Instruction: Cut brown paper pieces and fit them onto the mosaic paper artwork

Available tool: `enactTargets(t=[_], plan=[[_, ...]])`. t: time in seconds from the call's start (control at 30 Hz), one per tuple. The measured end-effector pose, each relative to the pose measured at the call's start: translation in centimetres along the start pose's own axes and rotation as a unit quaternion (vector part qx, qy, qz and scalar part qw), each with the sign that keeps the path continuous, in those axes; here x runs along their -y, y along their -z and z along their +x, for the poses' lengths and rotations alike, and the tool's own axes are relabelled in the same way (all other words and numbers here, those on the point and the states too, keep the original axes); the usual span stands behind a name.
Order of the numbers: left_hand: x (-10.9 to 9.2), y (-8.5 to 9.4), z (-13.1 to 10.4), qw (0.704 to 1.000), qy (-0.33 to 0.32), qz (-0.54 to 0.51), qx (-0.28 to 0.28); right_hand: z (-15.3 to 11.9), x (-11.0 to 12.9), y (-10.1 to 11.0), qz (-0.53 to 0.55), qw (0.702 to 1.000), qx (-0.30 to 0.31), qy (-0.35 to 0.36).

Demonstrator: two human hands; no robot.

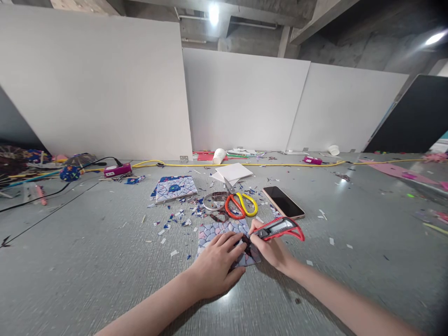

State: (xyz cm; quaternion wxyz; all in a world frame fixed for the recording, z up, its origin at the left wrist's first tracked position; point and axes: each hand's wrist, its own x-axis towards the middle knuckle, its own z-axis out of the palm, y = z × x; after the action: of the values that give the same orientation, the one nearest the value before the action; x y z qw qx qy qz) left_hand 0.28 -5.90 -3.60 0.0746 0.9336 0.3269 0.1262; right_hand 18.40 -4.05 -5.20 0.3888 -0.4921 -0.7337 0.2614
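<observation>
A square panel with a blue-grey pebble pattern [209, 232] lies flat on the table in front of me. My left hand [219, 261] rests on it with the fingers spread. In my right hand [268, 245] is a red utility knife [283, 227], its front end low over the panel's right side. The blade tip is hidden by my fingers. A dark piece [247, 245] lies on the panel between my hands. Just beyond the panel are scissors with one orange and one yellow handle [241, 205] and a roll of clear tape [214, 201].
A phone [284, 202] lies to the right of the scissors. Patterned squares [176, 188] are at the left, white squares [235, 171] behind. Scraps litter the grey table [105, 266]. A yellow cable [196, 164], a paper cup [219, 156] and white partitions [245, 102] are farther back.
</observation>
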Motion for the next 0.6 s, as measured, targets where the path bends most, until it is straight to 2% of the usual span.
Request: enactTargets(t=[0.17,0.43,0.6], plan=[[0.08,-0.12,-0.01,1.0,-0.006,-0.012,-0.005,-0.26,0.66,-0.28,-0.034,0.999,0.023,0.012],[-0.07,0.12,0.04,1.0,0.003,0.019,0.009,-0.21,0.48,0.17,0.02,0.999,-0.014,-0.029],[-0.06,0.09,0.04,1.0,0.0,0.012,0.011,-0.39,0.55,-0.21,-0.015,1.0,0.007,-0.009]])
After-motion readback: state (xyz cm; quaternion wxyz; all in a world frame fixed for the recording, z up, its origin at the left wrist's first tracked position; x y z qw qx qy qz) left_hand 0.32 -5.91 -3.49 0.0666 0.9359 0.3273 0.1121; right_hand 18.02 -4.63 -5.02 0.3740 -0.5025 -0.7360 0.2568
